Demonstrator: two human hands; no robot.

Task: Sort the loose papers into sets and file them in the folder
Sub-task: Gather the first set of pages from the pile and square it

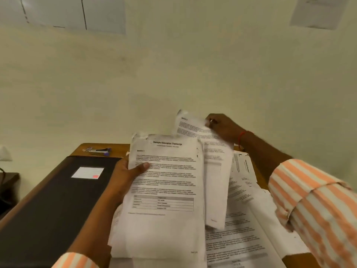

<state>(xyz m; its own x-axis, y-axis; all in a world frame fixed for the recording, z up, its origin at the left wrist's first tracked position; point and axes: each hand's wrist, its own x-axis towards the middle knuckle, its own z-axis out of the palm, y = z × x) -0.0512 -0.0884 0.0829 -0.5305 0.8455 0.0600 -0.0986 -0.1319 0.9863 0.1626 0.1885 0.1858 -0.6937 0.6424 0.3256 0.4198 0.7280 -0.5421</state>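
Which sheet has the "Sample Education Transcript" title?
The front sheet, gripped by the left hand; the rear sheet, pinched by the right hand, shows no such title.

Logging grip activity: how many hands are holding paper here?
2. The left hand grips the front stack by its left edge; the right hand pinches a sheet behind it.

Wood table w/ black folder, stapler, loose papers.

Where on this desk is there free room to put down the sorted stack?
Little bare wood: a narrow strip at the far edge, between the stapler and the stack in the left hand. The black folder has a flat, free cover. The right side is crowded with loose papers.
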